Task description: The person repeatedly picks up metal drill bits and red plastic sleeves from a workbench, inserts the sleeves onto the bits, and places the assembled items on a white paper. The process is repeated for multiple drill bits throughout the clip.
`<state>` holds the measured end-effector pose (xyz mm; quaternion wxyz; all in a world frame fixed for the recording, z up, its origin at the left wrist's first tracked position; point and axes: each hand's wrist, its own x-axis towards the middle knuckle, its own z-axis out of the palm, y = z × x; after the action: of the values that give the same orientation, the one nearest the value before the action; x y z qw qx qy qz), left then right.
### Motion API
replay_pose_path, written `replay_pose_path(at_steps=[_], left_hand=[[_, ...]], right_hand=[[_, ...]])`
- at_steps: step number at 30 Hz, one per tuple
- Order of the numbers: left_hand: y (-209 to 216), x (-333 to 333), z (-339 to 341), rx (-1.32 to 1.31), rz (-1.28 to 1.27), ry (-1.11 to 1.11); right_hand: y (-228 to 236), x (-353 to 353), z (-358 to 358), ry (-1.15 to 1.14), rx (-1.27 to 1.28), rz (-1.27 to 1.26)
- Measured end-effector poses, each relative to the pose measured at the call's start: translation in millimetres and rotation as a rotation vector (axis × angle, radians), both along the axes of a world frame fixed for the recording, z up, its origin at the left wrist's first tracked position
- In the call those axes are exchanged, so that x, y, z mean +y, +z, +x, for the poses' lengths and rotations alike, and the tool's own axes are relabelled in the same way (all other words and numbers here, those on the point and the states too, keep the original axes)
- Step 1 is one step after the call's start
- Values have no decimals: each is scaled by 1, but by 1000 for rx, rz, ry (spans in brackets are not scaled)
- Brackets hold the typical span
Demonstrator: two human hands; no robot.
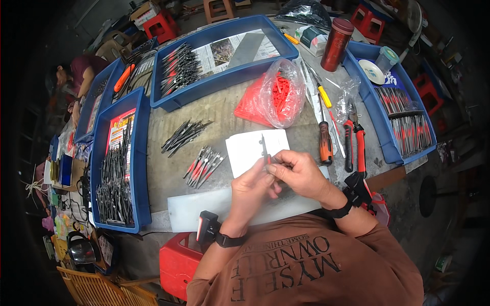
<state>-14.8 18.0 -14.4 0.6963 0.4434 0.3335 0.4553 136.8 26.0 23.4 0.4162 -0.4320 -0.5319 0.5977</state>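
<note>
Both my hands meet over a white paper pad near the table's front. Held upright between their fingertips is a slim black metal tool with a bit of red at its lower end; its exact kind is too small to make out. My left hand pinches it from below. The thumb and fingers of my right hand close on its lower part. Left of the pad lies a small pile of slim tools with red parts. Behind that is a pile of plain black ones. A clear bag of small red sleeves stands beyond the pad.
Blue trays of slim tools stand at left, back and right. On the right lie red-handled pliers, a screwdriver and a yellow-handled knife. A red tumbler stands behind. Another person sits far left.
</note>
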Motion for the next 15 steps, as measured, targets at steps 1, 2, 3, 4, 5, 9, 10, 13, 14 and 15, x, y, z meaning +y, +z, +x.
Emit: replay_pose_path(at_steps=[1,2,3,4,5,9,10,13,14,15], left_hand=[[0,0,0,-1,21,6],[-1,-1,0,-11,9,11],[-1,-2,1,-27,11,27],[-2,-2,2,-43,13,44],[-1,-2,1,-58,-10,27],[3,-2,0,-108,-66,-16],[4,-2,0,-127,-62,-15],[8,-4,3,-54,-112,41],[10,-5,3,12,-96,43],[11,-7,3,79,-81,44]], right_hand=[[-1,1,1,18,85,-82],[-2,2,2,26,119,-71],[-3,3,3,40,170,-102],[-4,3,4,66,273,-145],[-5,4,5,73,227,-117],[-9,4,6,87,238,-52],[-11,4,6,64,219,-78],[-15,3,7,3,349,-100],[-17,2,6,-87,279,-50],[-19,3,5,-148,246,-4]])
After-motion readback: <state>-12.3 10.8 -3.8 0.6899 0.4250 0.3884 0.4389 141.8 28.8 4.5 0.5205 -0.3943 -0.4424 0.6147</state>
